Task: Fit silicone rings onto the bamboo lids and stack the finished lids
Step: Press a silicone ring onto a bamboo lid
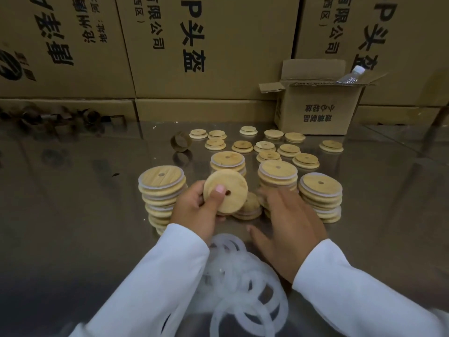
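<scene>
My left hand [194,210] grips a round bamboo lid [230,190] with a small hole, tilted up toward me, thumb pressed on its face. My right hand [289,227] hovers with spread fingers, blurred, over a low lid [250,207] lying on the table. Stacks of ringed lids stand around: a tall one at the left [161,190], one behind [227,161], one at centre right [277,175] and one at the right [320,195]. A heap of translucent white silicone rings [243,283] lies between my sleeves.
Several loose bare lids [267,148] are scattered farther back on the shiny metal table [73,215]. A cardboard tape core [181,141] lies left of them. A small open carton [318,110] with a plastic bottle [352,75] stands at back right. Large cartons [194,45] wall the rear.
</scene>
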`<move>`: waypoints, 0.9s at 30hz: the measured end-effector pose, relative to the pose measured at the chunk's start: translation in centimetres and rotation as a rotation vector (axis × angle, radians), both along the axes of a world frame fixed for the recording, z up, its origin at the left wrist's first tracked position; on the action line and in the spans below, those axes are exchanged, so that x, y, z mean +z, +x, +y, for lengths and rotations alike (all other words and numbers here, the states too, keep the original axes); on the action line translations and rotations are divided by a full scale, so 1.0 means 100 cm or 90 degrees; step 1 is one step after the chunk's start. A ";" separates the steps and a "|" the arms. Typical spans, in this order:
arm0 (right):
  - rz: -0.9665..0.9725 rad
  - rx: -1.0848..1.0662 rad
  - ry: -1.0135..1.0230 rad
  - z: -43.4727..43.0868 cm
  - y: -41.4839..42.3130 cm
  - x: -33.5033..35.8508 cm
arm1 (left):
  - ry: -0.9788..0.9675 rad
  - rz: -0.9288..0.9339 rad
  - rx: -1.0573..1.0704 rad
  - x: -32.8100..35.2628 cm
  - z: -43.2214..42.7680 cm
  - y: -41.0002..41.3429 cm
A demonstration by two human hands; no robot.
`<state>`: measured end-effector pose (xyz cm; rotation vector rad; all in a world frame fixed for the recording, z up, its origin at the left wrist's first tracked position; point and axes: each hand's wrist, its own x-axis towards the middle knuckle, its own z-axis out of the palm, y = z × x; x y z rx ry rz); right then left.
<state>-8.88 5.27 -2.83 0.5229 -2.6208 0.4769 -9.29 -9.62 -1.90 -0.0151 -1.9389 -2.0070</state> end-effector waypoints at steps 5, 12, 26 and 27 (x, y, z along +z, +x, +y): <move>-0.140 0.068 -0.097 -0.007 -0.003 -0.012 | 0.027 0.007 -0.008 0.003 0.001 0.003; -0.185 0.113 -0.137 -0.014 -0.004 -0.014 | 0.023 0.017 -0.019 0.003 -0.001 0.002; -0.127 0.228 -0.548 -0.004 0.000 0.007 | 0.079 -0.023 -0.042 0.000 -0.004 0.002; -0.119 0.220 -0.613 -0.004 -0.001 0.008 | 0.086 -0.036 -0.055 -0.001 -0.004 0.001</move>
